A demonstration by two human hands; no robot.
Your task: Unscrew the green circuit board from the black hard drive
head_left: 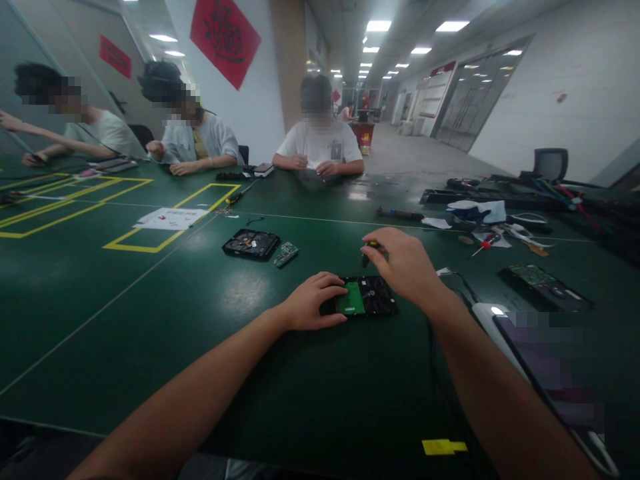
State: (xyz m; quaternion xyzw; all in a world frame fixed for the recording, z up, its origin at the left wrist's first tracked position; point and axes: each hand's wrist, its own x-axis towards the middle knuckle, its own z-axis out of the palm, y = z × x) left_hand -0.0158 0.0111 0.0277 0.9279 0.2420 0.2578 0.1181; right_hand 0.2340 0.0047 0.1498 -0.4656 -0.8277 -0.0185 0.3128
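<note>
A hard drive (379, 294) lies flat on the green table in front of me, its green circuit board (351, 298) facing up. My left hand (316, 302) grips its left end, thumb along the near edge and fingers over the top. Above the drive's far edge, my right hand (399, 259) is closed around a screwdriver (371, 247) with a yellow and black handle. The screwdriver points down at the board; whether its tip sits in a screw I cannot tell. Beyond my left hand lie another hard drive (251, 244) and a small loose circuit board (287, 255).
To the right are a drive with exposed board (547, 287), a tablet-like device (540, 367), a red screwdriver (484, 245) and a pile of cables and cloth (477, 212). A yellow-handled screwdriver (234, 198) and papers (170, 218) lie at left. Several people sit across the table.
</note>
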